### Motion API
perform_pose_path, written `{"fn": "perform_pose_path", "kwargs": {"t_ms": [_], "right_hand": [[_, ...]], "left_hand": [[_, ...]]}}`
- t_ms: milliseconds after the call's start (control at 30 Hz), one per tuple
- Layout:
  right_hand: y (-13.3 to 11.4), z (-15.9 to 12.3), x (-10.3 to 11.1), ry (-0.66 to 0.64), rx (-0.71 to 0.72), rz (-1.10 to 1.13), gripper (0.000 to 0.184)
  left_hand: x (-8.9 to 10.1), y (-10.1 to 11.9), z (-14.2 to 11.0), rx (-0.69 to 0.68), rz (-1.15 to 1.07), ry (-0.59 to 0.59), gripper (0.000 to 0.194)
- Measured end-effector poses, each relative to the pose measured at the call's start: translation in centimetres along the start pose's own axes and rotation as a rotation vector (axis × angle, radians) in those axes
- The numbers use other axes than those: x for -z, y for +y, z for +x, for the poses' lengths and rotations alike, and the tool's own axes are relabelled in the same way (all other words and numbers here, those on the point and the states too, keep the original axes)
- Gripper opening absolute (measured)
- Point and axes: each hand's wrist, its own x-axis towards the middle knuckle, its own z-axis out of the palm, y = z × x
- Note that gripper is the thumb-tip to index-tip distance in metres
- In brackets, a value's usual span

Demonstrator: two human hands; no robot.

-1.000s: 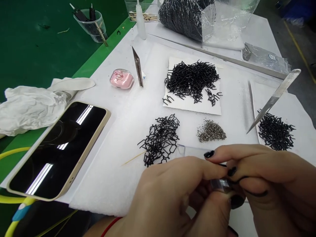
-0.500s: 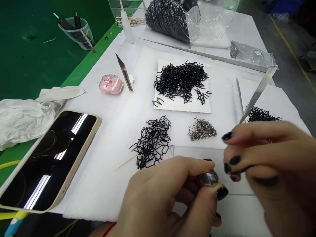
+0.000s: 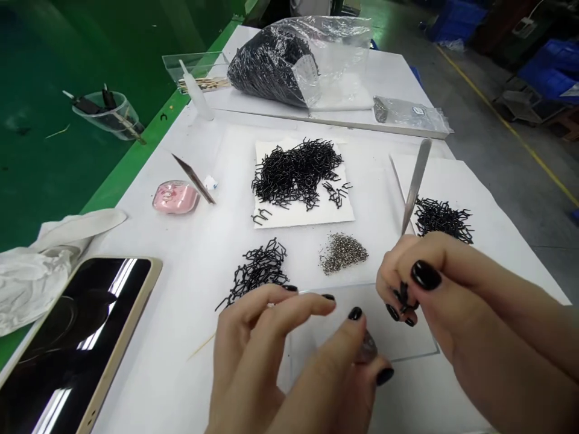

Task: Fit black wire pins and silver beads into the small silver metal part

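My left hand pinches a small see-through greyish piece between thumb and a finger; its other fingers are raised and apart. My right hand is closed round a flat metal tool that looks like tweezers, its broad end pointing up. Small black forked pieces show at the right fingertips. Between and beyond the hands lies a pile of tiny metallic grains. A heap of black forked pieces sits just behind my left hand. Under the hands is a clear flat plate.
A larger black heap lies on white card, another at right. At left are a phone, a pink case, a pointed metal tool and white gloves. A filled plastic bag stands at the back.
My left fingers have spread, with the small piece still pinched. My right hand has turned, bringing black pieces into sight at its fingertips. The camera view has shifted.
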Motion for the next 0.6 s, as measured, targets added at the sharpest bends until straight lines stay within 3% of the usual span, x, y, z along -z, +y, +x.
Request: {"fn": "perform_pose_path", "kwargs": {"t_ms": [33,67,133,200,300,367,433,600], "right_hand": [[-0.1,0.0,0.0,0.002,0.027,-0.018,0.038],[-0.2,0.0,-0.1,0.000,0.058,-0.038,0.037],[-0.5,0.2,-0.2,-0.017,0.105,-0.076,0.035],[-0.7,0.3,-0.2,-0.042,0.115,-0.093,0.032],[-0.8,0.1,-0.2,-0.072,0.134,-0.098,0.030],[-0.7,-0.1,-0.3,-0.089,0.167,-0.071,0.028],[-0.7,-0.4,-0.3,-0.114,0.213,0.006,0.028],[-1.0,-0.4,-0.2,-0.267,0.253,0.135,0.030]], "left_hand": [[-0.2,-0.3,-0.1,-0.059,0.023,-0.075,0.015],[-0.4,-0.4,-0.2,0.011,0.044,-0.003,0.014],[-0.4,-0.5,-0.3,0.019,0.059,0.059,0.012],[-0.3,-0.4,-0.4,0.014,0.071,0.049,0.007],[0.0,-0.5,-0.3,0.018,0.074,-0.003,0.014],[0.2,-0.8,-0.3,0.029,0.014,0.055,0.012],[0.4,-1.2,-0.2,0.028,-0.084,0.103,0.024],[1.2,-1.6,-0.1,-0.029,-0.309,-0.079,0.014]]}}
